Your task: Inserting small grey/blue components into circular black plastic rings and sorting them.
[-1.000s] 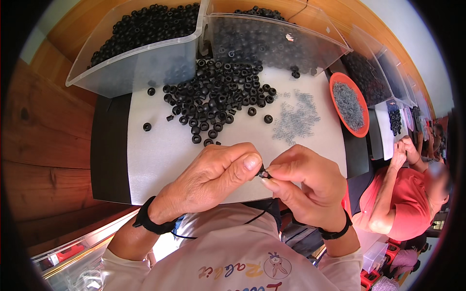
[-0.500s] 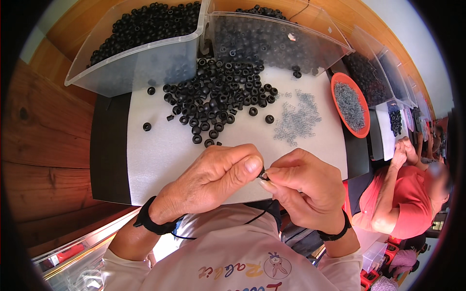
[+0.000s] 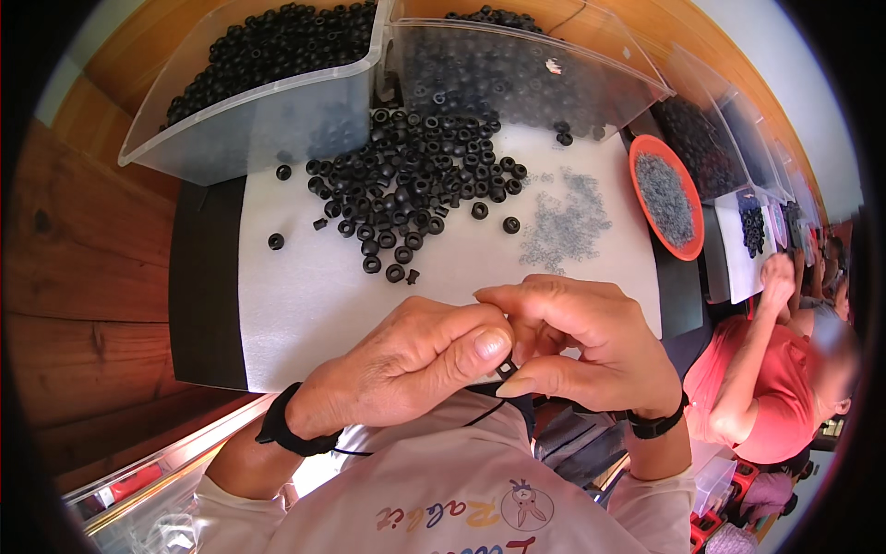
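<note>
My left hand (image 3: 420, 355) is closed, thumb pressed on the curled forefinger, with a small black ring-shaped part (image 3: 507, 367) sticking out past the thumb tip. Right beside it is my right hand (image 3: 591, 342), its thumb and fingers spread apart around the part, with nothing visible between them. Beyond both hands, a loose heap of black ring-shaped parts (image 3: 406, 189) lies on a white mat (image 3: 295, 305). To the right of that heap, tiny clear pieces (image 3: 565, 222) are scattered on the mat; their exact shape is too small to tell.
Two clear plastic bins, one left (image 3: 268, 120) and one right (image 3: 526, 65), hold many black parts at the back. An orange bowl (image 3: 637, 175) of clear pieces stands at the right. Farther right sits a person in a red shirt (image 3: 752, 392). A wooden wall (image 3: 88, 277) is at left.
My right thumb and fingers have opened away from the small black part, which stays in my left hand. Both hands have shifted slightly nearer me. The neighbouring person's hand has risen.
</note>
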A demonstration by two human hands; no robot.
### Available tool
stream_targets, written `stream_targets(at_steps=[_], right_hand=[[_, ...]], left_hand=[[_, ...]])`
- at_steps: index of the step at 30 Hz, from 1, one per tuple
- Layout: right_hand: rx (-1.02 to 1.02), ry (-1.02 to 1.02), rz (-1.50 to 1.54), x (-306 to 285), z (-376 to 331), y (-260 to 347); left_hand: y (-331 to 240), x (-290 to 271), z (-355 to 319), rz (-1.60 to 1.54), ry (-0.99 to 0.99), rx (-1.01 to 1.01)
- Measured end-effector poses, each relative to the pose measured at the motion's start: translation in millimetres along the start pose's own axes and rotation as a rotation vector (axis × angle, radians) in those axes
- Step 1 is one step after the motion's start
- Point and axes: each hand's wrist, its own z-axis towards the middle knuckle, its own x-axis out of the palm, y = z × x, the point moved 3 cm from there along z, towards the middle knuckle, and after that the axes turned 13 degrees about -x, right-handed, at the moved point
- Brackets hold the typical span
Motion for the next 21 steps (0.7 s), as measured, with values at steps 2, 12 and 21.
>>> stream_targets(at_steps=[2,12,21], right_hand=[[-0.008,0.033,-0.002,-1,0,1],[0.007,0.008,0.150,6,-4,-6],[0.192,-0.003,0.361,14,-9,0]], left_hand=[[-4,1,-2,-0.026,0.033,-0.055],[-5,8,-11,-0.042,-0.028,-0.172],[-5,14,-14,-0.052,-0.085,-0.060]])
